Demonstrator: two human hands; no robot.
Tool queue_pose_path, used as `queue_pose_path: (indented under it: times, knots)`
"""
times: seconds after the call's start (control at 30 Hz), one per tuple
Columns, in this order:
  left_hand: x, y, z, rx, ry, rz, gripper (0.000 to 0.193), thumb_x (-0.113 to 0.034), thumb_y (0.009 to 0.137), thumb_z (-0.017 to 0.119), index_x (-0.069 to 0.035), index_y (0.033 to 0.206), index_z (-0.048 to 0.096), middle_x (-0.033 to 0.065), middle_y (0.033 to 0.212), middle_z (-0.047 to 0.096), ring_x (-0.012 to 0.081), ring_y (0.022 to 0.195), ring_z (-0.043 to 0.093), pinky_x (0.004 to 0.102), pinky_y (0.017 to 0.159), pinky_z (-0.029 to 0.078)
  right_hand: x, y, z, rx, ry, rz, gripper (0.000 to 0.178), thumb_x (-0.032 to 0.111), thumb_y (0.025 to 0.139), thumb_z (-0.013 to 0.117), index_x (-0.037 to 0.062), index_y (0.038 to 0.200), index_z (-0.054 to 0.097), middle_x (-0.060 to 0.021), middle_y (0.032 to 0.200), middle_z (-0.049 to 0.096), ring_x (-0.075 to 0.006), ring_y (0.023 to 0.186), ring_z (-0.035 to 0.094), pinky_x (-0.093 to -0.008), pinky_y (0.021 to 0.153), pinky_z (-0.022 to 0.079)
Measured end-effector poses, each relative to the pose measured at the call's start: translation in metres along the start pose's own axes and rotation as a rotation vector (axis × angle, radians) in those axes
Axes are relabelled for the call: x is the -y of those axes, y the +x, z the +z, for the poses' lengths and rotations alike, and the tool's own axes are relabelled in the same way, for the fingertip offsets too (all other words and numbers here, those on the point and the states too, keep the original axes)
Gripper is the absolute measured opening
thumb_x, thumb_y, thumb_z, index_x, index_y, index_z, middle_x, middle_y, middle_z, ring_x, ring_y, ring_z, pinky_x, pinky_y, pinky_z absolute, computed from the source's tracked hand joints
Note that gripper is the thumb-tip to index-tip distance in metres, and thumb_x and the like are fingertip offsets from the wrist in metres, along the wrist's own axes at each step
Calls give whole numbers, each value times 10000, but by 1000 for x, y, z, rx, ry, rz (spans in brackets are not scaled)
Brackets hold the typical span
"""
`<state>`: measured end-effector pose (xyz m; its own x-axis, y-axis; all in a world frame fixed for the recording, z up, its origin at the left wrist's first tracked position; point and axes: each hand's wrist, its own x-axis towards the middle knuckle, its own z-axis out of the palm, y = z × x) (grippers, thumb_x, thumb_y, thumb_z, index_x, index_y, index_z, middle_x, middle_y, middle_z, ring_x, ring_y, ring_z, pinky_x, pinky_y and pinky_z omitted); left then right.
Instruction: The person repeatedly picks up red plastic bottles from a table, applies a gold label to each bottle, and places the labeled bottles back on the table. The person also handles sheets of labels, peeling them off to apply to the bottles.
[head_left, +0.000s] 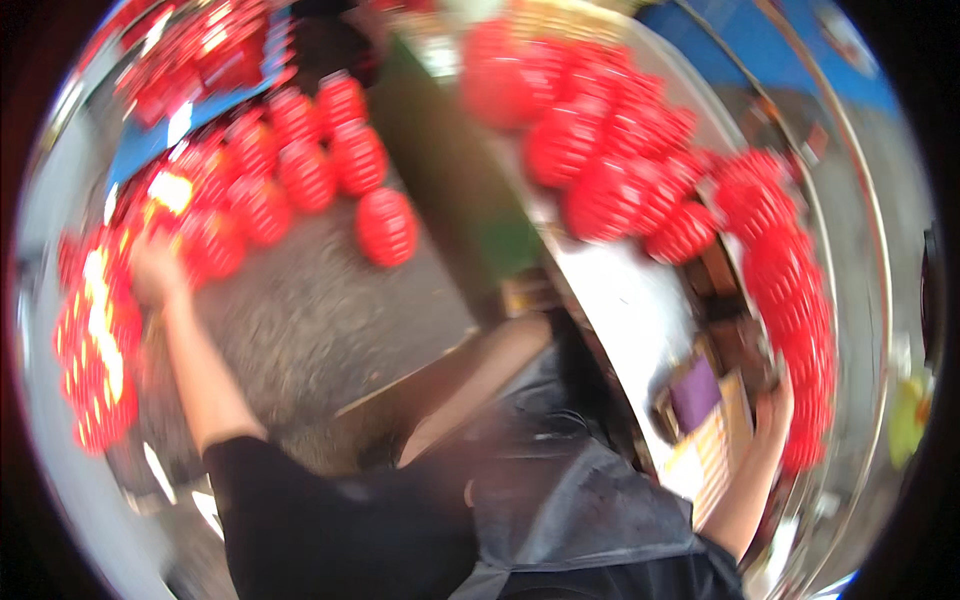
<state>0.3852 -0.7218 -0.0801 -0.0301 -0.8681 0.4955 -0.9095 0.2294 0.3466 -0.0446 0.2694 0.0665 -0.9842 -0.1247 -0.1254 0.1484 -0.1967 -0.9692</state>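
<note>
Motion blur softens the whole picture. At the left, my left hand (158,265) reaches in among red, ribbed, egg-shaped pieces (215,240) that look wrapped in netting. Its fingers are smeared and partly lost against the red, so whether it grips one cannot be told. Far to the right, my right hand (775,400) is beside a long row of similar red pieces (785,290), near a small dark box (740,345). Those fingers are blurred too, and I cannot make out anything held.
A heap of red ribbed pieces (610,140) lies on the white worktop (620,290). On that worktop sit a purple block (695,395) and a slatted yellowish piece (700,455). A green panel (460,170) divides it from the dark surface (330,290). Blue crate edges (145,145) stand back left.
</note>
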Motion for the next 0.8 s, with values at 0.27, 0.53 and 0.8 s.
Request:
queue_pose_path:
  times: [0.27, 0.53, 0.8]
  knots:
    - [-162, -76, -30, 5, -515, 514, 234, -147, 1032, 618, -2, 1175, 734, 143, 1278, 714, 298, 1202, 669, 381, 1026, 525, 58, 0, 101, -360, -261, 80, 254, 273, 961, 692, 25, 996, 733, -86, 874, 745, -208, 741, 694, -351, 712, 566]
    - [-279, -167, -109, 213, -799, 770, 186, -36, 1028, 604, 44, 1165, 701, 135, 1256, 703, 265, 1182, 654, 371, 1040, 501, 122, 41, 27, -903, -1795, -578, 433, 424, 984, 638, 52, 1201, 684, -208, 1000, 736, -374, 1011, 715, -473, 889, 560]
    - [-382, -250, -152, 605, -1081, 860, 142, 22, 1013, 610, 44, 1118, 703, 94, 1089, 713, 169, 1010, 660, 295, 931, 526, 141, 71, 9, -438, -1797, -198, 409, 417, 961, 589, 22, 1000, 691, -210, 979, 737, -415, 959, 697, -508, 841, 539]
